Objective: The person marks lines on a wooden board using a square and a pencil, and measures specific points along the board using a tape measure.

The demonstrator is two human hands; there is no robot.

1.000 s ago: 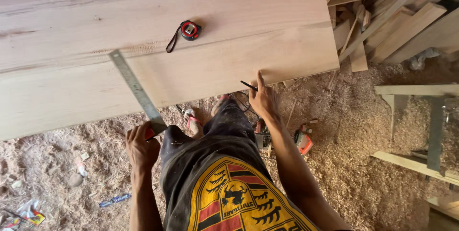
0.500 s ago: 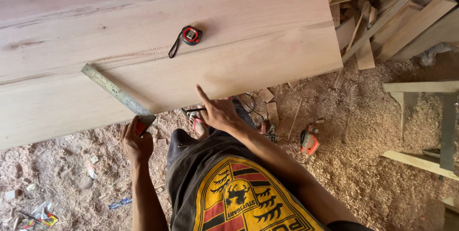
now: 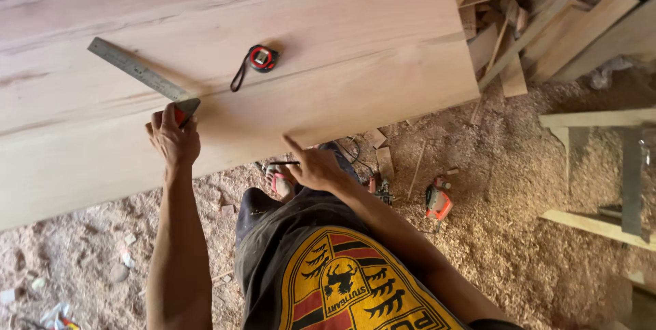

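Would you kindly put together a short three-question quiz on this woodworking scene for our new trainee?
1. True or false: the left hand grips the red handle of the steel try square lying on the wide pale wooden board.
2. Which thing lies on the board between the two hands? A) red and black tape measure B) hammer C) chisel
3. What does the right hand hold at the board's near edge?

Key: 1 true; 2 A; 3 a thin dark pencil, with the forefinger touching the board.
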